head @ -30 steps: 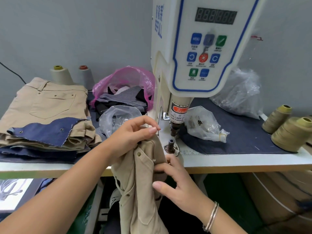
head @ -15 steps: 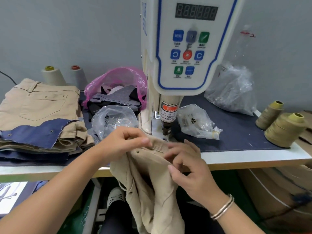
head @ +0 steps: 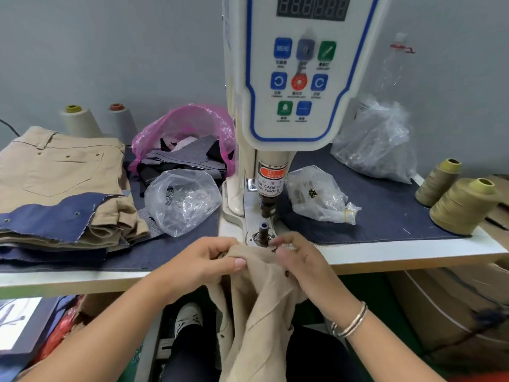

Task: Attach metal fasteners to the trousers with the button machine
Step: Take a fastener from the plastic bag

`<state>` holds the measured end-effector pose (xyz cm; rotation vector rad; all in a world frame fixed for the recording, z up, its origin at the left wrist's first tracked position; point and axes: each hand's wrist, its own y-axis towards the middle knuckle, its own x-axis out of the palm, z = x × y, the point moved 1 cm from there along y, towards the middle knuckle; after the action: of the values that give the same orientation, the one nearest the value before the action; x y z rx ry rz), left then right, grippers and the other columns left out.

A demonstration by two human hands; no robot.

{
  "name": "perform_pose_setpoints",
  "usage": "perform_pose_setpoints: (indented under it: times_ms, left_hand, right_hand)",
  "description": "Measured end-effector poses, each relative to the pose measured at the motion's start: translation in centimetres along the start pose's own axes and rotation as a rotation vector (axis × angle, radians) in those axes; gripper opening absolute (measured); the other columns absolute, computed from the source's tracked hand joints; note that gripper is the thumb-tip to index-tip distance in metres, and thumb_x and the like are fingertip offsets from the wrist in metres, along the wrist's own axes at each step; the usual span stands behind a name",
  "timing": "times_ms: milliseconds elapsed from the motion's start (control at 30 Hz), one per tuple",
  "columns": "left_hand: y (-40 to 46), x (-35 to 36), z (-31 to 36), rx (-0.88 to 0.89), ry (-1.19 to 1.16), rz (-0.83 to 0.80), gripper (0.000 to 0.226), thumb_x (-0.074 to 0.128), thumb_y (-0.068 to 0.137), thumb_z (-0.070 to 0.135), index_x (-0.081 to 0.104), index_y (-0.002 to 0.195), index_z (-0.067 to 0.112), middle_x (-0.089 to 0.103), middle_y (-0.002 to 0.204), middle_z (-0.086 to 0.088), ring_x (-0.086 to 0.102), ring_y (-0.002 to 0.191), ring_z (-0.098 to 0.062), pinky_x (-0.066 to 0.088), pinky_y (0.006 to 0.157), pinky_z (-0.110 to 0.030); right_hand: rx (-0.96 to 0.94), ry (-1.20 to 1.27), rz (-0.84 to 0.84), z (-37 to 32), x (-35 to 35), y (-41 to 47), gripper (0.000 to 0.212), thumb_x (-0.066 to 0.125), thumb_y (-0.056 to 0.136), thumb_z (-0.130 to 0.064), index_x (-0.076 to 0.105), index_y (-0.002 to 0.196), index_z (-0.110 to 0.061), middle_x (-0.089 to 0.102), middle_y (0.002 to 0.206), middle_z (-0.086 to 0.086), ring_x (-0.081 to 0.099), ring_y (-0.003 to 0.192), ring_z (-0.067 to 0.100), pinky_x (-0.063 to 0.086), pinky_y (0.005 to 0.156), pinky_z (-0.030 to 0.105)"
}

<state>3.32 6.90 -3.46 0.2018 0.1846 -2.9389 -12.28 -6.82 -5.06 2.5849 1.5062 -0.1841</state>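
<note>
Grey wall behind, white worktable [head: 399, 256] partly covered by a dark blue cloth [head: 385, 216]. At the table's front edge both hands grip the beige trousers [head: 261, 293]: left hand [head: 203, 260] has its fingers curled over a bunched fold, thumb pressed on top; right hand [head: 300, 260] pinches the fabric edge, bracelets on the wrist. Trousers hang from the hands down below the table edge; small metal fasteners [head: 287, 273] show on the cloth by the right hand.

Just beyond the fingertips, the lower die [head: 264, 232] of the button machine [head: 297, 78], uncovered, fabric edge lying just short of it. Punch above it, apart from the die. Control panel with coloured buttons higher up.

Left of the grip: clear bag of metal parts [head: 183, 201]; behind that a pink bag of dark scraps [head: 190, 144]; farther left a stack of beige and denim garments [head: 60, 183], two pale thread cones [head: 82, 119] at the wall.

Right of the grip: small clear bag [head: 319, 197], larger crumpled bag [head: 377, 142] behind, two olive thread cones [head: 465, 205] at the far edge.
</note>
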Motion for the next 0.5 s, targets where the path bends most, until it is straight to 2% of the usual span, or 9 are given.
perform_pose_setpoints:
  times_ms: [33,67,133,267,333,433,500]
  left_hand:
    - [0.0,-0.1,-0.3,-0.041,-0.037,0.028,0.036,0.066,0.075,0.035,0.056,0.083,0.002,0.052,0.075,-0.009,0.041,0.070,-0.020,0.029,0.058,-0.029]
    - [0.1,-0.2,-0.5,-0.064,-0.043,0.047,0.034,0.065,0.075,0.037,0.054,0.081,0.005,0.049,0.073,-0.006,0.039,0.067,-0.017,0.026,0.054,-0.027]
    - [0.5,-0.2,-0.7,-0.061,-0.042,0.061,0.026,0.062,0.080,0.033,0.056,0.082,0.008,0.050,0.074,-0.005,0.040,0.067,-0.014,0.027,0.053,-0.023]
    - [1.7,0.0,-0.9,0.000,-0.142,0.052,0.024,0.064,0.080,0.022,0.063,0.093,0.002,0.065,0.086,-0.010,0.060,0.079,-0.016,0.047,0.068,-0.021]
    - [2.0,-0.1,-0.9,-0.005,-0.157,0.036,0.021,0.071,0.077,0.025,0.067,0.089,0.008,0.067,0.086,-0.009,0.063,0.079,-0.016,0.050,0.071,-0.022]
    - [2.1,-0.4,-1.2,-0.040,-0.108,0.052,0.030,0.074,0.069,0.040,0.063,0.075,0.013,0.056,0.077,-0.012,0.050,0.073,-0.023,0.035,0.069,-0.033]
    - [2.3,-0.6,-1.4,-0.045,-0.114,0.071,0.029,0.071,0.070,0.044,0.056,0.068,0.019,0.051,0.071,-0.006,0.045,0.067,-0.020,0.029,0.063,-0.031]
  right_hand:
    - [0.001,-0.030,-0.036,0.1,-0.1,-0.1,0.008,0.063,0.086,-0.031,0.065,0.079,-0.031,0.061,0.064,-0.011,0.054,0.061,0.000,0.041,0.059,0.010]
    - [-0.021,-0.070,-0.053,0.3,-0.2,-0.2,0.019,0.063,0.088,-0.022,0.066,0.072,-0.031,0.061,0.065,-0.011,0.054,0.063,-0.001,0.041,0.062,0.009]
    - [-0.053,-0.056,0.010,0.6,-0.3,-0.1,0.031,0.060,0.090,-0.011,0.064,0.064,-0.028,0.058,0.063,-0.012,0.051,0.063,-0.002,0.040,0.063,0.009]
    - [-0.084,0.153,0.259,0.9,-0.2,0.7,0.031,0.055,0.093,-0.011,0.063,0.066,-0.023,0.053,0.063,-0.012,0.045,0.062,0.000,0.037,0.058,0.012]
    - [-0.124,0.133,0.316,1.0,-0.3,1.3,0.029,0.053,0.094,-0.011,0.061,0.069,-0.022,0.052,0.063,-0.014,0.045,0.062,-0.001,0.038,0.059,0.012]
    - [-0.176,0.069,0.327,0.9,-0.3,2.4,0.025,0.052,0.095,-0.010,0.059,0.074,-0.022,0.056,0.068,-0.017,0.049,0.068,-0.003,0.040,0.066,0.009]
    - [-0.160,0.051,0.320,1.1,-0.2,3.2,0.024,0.053,0.095,-0.012,0.060,0.075,-0.023,0.058,0.071,-0.016,0.051,0.070,-0.002,0.041,0.068,0.010]
